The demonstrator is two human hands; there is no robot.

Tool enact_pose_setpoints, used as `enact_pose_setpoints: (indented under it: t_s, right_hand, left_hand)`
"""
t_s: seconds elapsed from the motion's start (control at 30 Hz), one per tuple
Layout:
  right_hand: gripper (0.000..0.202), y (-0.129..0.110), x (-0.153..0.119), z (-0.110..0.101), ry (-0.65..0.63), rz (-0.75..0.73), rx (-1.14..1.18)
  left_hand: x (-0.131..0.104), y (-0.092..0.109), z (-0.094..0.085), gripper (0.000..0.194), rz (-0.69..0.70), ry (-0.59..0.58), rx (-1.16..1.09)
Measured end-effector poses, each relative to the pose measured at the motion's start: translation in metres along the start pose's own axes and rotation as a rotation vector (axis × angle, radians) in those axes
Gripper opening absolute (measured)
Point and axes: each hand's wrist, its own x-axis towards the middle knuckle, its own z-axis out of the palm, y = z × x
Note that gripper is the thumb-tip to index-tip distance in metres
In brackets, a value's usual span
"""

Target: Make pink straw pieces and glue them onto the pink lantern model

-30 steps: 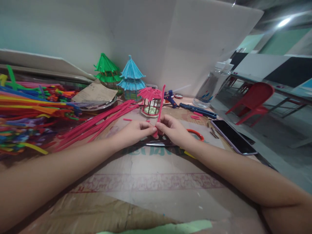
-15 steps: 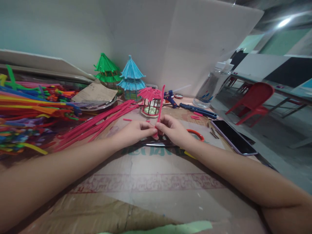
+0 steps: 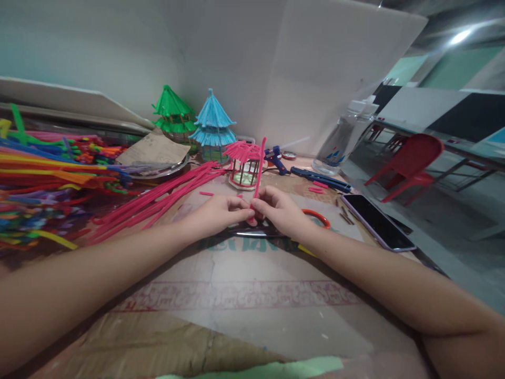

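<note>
My right hand (image 3: 278,209) pinches an upright pink pipe cleaner (image 3: 260,166) close to its lower end. Beside it, my left hand (image 3: 221,211) has thumb and fingers pressed together at the bottom of the same pink piece. Both hands are just above a dark, shiny-rimmed plate (image 3: 252,234). Right behind them stands a small round pavilion (image 3: 244,166) with a pink fringed roof and brown posts. Scissors with an orange handle (image 3: 320,216) lie partly hidden by my right hand.
Pink pipe cleaners (image 3: 158,202) and a multicoloured pile (image 3: 51,184) are at left. Green (image 3: 173,110) and blue (image 3: 213,118) pavilions stand behind. Further right are a glue gun (image 3: 278,159), a blue cutter (image 3: 321,179), a bottle (image 3: 341,142) and a phone (image 3: 376,221).
</note>
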Motion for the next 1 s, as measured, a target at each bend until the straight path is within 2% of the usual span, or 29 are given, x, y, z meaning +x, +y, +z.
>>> enact_pose_setpoints:
  t_s: [0.3, 0.43, 1.0]
  right_hand:
    - [0.022, 0.0003, 0.0005, -0.0003, 0.008, -0.027, 0.020]
    - [0.017, 0.0011, 0.0007, -0.0001, -0.007, -0.010, 0.024]
    - [0.021, 0.0059, 0.0022, -0.0022, 0.012, -0.021, -0.038]
  left_hand:
    - [-0.0002, 0.0006, 0.0015, 0.028, 0.018, 0.003, -0.021]
    - [0.0002, -0.0005, 0.0009, 0.030, 0.002, -0.011, -0.005]
    - [0.0014, -0.0025, -0.0019, 0.039, -0.001, -0.037, 0.046]
